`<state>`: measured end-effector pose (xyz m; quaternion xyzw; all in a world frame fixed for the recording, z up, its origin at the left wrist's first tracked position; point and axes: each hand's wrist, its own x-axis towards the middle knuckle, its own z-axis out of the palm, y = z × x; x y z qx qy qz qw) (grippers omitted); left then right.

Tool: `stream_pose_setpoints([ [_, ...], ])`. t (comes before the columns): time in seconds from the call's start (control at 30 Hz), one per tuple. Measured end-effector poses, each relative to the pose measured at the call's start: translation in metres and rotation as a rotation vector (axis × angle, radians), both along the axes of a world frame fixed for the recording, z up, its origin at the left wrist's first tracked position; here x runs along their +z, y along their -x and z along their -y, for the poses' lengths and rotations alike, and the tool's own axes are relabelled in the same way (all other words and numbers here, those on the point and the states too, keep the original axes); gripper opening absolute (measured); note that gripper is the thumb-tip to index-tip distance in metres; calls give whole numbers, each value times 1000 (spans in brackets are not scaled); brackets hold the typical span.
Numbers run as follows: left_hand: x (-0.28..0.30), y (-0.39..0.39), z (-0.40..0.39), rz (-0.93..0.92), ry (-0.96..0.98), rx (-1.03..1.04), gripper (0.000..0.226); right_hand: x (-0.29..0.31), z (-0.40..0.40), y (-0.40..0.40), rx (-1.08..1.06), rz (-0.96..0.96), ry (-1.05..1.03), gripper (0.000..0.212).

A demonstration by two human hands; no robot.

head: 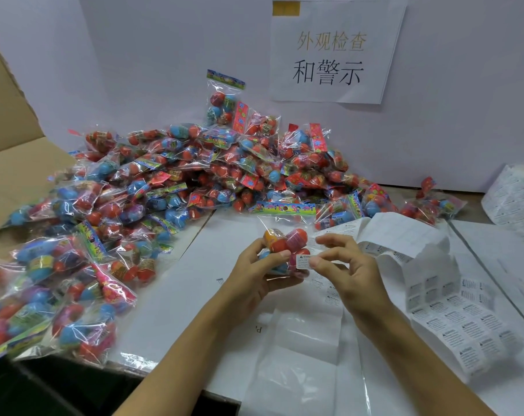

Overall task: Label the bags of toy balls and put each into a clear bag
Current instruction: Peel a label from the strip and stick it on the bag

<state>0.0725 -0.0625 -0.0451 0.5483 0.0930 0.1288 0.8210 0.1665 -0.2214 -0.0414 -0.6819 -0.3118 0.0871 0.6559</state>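
My left hand (pixel 254 273) grips a small bag of toy balls (pixel 284 241) with a colourful header card, held just above the white table. My right hand (pixel 341 262) pinches a small white warning label (pixel 302 261) against the bag's front. A strip of label sheets (pixel 453 313) trails across the table to the right of my hands. Clear bags (pixel 299 355) lie flat in front of me, below my wrists.
A big heap of bagged toy balls (pixel 170 187) covers the table's back and left. A cardboard box flap (pixel 11 136) stands at far left. A label roll (pixel 516 193) sits at the right edge. A paper sign (pixel 332 52) hangs on the back wall.
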Motion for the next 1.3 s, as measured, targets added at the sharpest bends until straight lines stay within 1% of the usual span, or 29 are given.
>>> stream_pose_setpoints([
  [0.2,0,0,1,12,8,-28,50,-1,-1,2,6,27,24,12],
  [0.43,-5,2,1,77,-61,-44,57,-4,-1,1,-3,26,27,12],
  [0.53,-6,2,0,96,-70,-28,55,-3,-1,3,-17,25,12,14],
  [0.6,-7,1,1,98,-70,-15,54,1,-3,7,-82,76,-8,20],
  [0.7,-8,0,2,105,-64,0,55,5,-2,7,-245,252,-55,18],
  [0.73,-8,0,2,103,-56,5,57,5,0,5,-282,285,-79,18],
  [0.8,-7,0,0,95,-29,17,58,7,3,3,-317,293,-123,16],
  [0.9,-6,-1,-2,96,-7,28,60,5,2,5,-308,348,-127,17],
  [1.03,-6,0,0,92,-36,22,66,-1,-4,13,-231,405,-71,17],
  [1.17,-4,1,1,94,-50,17,58,-2,-5,13,-221,382,-74,6],
  [1.2,-4,1,2,89,-54,20,58,-3,-5,12,-222,377,-68,7],
  [1.27,-4,1,3,71,-70,30,59,-5,-4,10,-235,368,-51,16],
  [1.3,-4,1,4,62,-77,33,59,-5,-4,10,-240,361,-48,16],
])
